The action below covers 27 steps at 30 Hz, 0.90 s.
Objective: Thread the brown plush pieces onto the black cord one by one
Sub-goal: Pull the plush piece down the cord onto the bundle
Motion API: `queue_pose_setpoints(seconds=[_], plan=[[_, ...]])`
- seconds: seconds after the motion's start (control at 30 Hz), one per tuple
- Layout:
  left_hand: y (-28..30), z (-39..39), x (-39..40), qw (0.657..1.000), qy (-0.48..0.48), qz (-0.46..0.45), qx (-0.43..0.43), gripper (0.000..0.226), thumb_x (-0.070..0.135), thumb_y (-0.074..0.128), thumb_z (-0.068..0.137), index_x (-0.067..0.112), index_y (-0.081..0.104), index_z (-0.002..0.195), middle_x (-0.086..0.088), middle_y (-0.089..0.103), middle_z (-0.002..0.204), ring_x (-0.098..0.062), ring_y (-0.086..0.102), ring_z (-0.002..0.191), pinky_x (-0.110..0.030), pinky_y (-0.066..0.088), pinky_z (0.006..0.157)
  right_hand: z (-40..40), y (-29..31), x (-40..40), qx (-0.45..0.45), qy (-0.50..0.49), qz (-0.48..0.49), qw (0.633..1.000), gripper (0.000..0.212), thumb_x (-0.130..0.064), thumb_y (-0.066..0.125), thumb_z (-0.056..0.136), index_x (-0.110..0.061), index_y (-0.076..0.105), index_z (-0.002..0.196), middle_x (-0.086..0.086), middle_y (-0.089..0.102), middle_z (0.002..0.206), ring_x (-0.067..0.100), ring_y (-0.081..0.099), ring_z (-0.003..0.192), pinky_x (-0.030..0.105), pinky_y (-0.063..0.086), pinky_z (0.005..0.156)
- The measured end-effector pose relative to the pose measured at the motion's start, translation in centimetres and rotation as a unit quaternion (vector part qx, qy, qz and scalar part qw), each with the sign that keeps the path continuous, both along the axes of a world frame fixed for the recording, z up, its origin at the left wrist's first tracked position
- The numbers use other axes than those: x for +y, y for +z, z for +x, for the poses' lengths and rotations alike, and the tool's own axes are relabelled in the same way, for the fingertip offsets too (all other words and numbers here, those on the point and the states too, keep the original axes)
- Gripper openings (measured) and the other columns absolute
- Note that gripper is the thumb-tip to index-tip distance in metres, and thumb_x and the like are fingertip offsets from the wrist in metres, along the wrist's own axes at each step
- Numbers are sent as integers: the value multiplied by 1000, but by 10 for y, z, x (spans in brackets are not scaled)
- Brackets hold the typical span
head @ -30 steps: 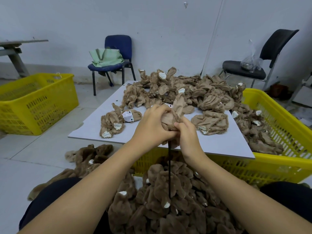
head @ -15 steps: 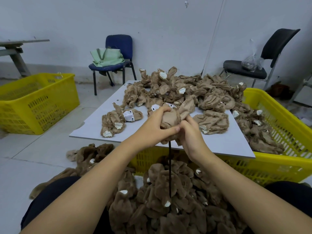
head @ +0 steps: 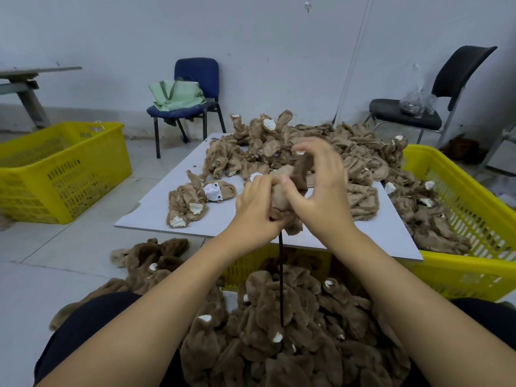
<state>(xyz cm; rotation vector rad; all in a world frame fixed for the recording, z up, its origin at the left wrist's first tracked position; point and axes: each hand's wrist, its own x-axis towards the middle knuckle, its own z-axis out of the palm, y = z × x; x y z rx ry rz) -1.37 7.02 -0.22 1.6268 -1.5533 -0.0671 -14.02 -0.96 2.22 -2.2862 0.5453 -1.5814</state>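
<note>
Gripping a brown plush piece (head: 282, 199) at the centre of the view, my left hand (head: 257, 208) is closing its fingers around the bundle just above the near edge of the white bench (head: 156, 216). My right hand (head: 321, 191) is pressing its thumb against the same piece, while its fingers are arching up and apart over a darker plush strip (head: 303, 170); I cannot tell whether that grip is actually pinching the strip. From under the left grip, the black cord (head: 281, 280) is hanging straight down toward 6 o'clock, disappearing into the threaded plush heap (head: 279, 344) lying across my lap. Loose plush pieces (head: 279, 143) are lying piled on the bench from 12 to 2 o'clock, with a small cluster (head: 192, 202) at 9 o'clock of the hands. More pieces are filling a yellow crate (head: 488, 263) at 3 o'clock.
</note>
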Motion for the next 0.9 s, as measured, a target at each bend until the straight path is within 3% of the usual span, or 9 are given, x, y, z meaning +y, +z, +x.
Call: queue_pose_setpoints(seconds=[0.07, 0.13, 0.2, 0.33, 0.43, 0.53, 0.7, 0.8, 0.9], plan=[[-7, -1, -2, 1000, 0, -10, 13, 48, 41, 73, 83, 31, 32, 107, 8, 33, 109, -16, 37, 108, -48, 48, 86, 0, -3, -5, 32, 54, 122, 991, 13, -27, 66, 93, -24, 54, 99, -8, 58, 98, 4, 57, 91, 26, 46, 81], [-15, -3, -4, 999, -1, -28, 21, 50, 33, 76, 87, 29, 29, 103, 7, 29, 107, -18, 39, 106, -48, 54, 75, 0, -13, -7, 1, 102, 292, 951, 23, -27, 63, 98, -19, 45, 86, -6, 47, 77, 11, 47, 69, 32, 42, 65], [-20, -6, -7, 998, 7, -52, 19, 52, 27, 77, 87, 27, 29, 105, 8, 27, 105, -18, 42, 101, -40, 54, 74, 2, -23, -7, -34, 137, 382, 913, 26, -18, 57, 101, -13, 40, 82, 1, 37, 73, 16, 35, 66, 37, 33, 64], [-28, -1, -4, 999, -15, -41, 26, 58, 32, 78, 83, 32, 27, 110, 4, 32, 113, -18, 45, 101, -29, 45, 80, 3, -29, -7, -54, 142, 409, 900, 27, -2, 48, 95, -16, 34, 77, 0, 30, 67, 11, 27, 58, 27, 28, 54], [-16, -3, 1, 979, -87, 43, 179, 37, 44, 59, 88, 35, 32, 112, -10, 44, 117, -15, 58, 95, -29, 51, 75, -3, -33, -6, -57, 158, 433, 886, 22, 5, 44, 93, -16, 44, 88, 5, 44, 69, 10, 36, 53, 23, 33, 49], [-3, -1, 0, 955, -76, 42, 282, 17, 28, 44, 87, 32, 43, 104, -1, 51, 107, 1, 59, 80, -16, 48, 65, -3, -26, 0, -41, 163, 444, 880, 30, 11, 40, 91, -12, 56, 101, 9, 56, 74, 8, 47, 46, 19, 37, 42], [3, 8, 4, 966, -47, -63, 245, 40, 14, 75, 88, 28, 51, 116, 0, 62, 116, -11, 63, 106, -22, 54, 85, 5, -7, -8, -12, 118, 505, 855, 19, -9, 47, 98, -6, 66, 94, 12, 66, 84, 25, 64, 73, 32, 51, 60], [7, 3, 2, 975, -17, -85, 204, 52, 13, 87, 76, 21, 55, 116, 0, 59, 114, -11, 59, 105, -20, 51, 85, 6, -11, -8, 17, 144, 460, 876, 20, -30, 63, 99, -11, 59, 96, 2, 63, 76, 10, 62, 63, 26, 51, 55], [5, -1, -1, 983, 7, -85, 160, 55, 17, 93, 68, 19, 56, 110, -1, 52, 114, -8, 55, 101, -13, 47, 82, 8, -20, -7, -8, 168, 460, 872, 10, -16, 63, 98, -15, 54, 94, 5, 60, 80, 9, 59, 57, 21, 47, 48]])
